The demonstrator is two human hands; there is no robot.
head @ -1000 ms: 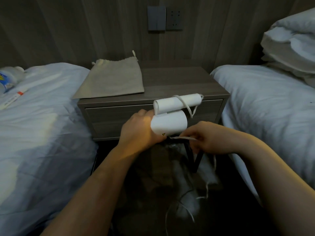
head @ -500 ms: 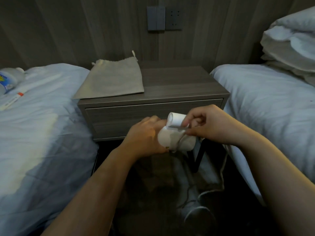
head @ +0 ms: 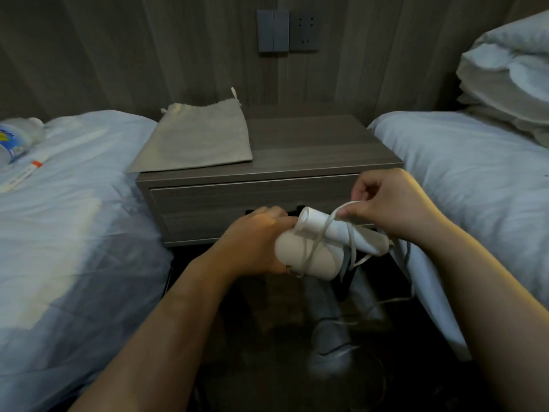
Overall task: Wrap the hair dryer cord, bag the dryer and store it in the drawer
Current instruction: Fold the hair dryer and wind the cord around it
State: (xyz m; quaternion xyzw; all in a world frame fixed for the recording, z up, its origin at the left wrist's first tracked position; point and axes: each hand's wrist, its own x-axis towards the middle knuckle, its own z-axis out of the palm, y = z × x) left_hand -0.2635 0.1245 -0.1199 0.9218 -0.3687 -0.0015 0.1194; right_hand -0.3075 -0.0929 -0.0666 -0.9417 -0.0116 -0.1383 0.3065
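A white folded hair dryer [head: 320, 251] is held in mid-air in front of the nightstand's closed drawer [head: 208, 203]. My left hand [head: 252, 242] grips its round body from the left. My right hand [head: 389, 203] pinches the white cord [head: 341, 212] just above the handle. A few turns of cord lie around the dryer, and the loose end trails down to the floor. A beige drawstring bag [head: 199, 138] lies flat on the left half of the nightstand top [head: 320, 147].
White-sheeted beds flank the nightstand, left bed [head: 68, 233] and right bed [head: 463, 173], leaving a narrow dark floor gap. A water bottle [head: 16, 138] and a small tube [head: 25, 173] lie on the left bed. Pillows [head: 505, 72] are stacked at the far right. A wall socket [head: 303, 31] sits above.
My right hand has gone from below the dryer up over it and out to the right, drawing the cord around the handle. The dryer has dropped lower and turned.
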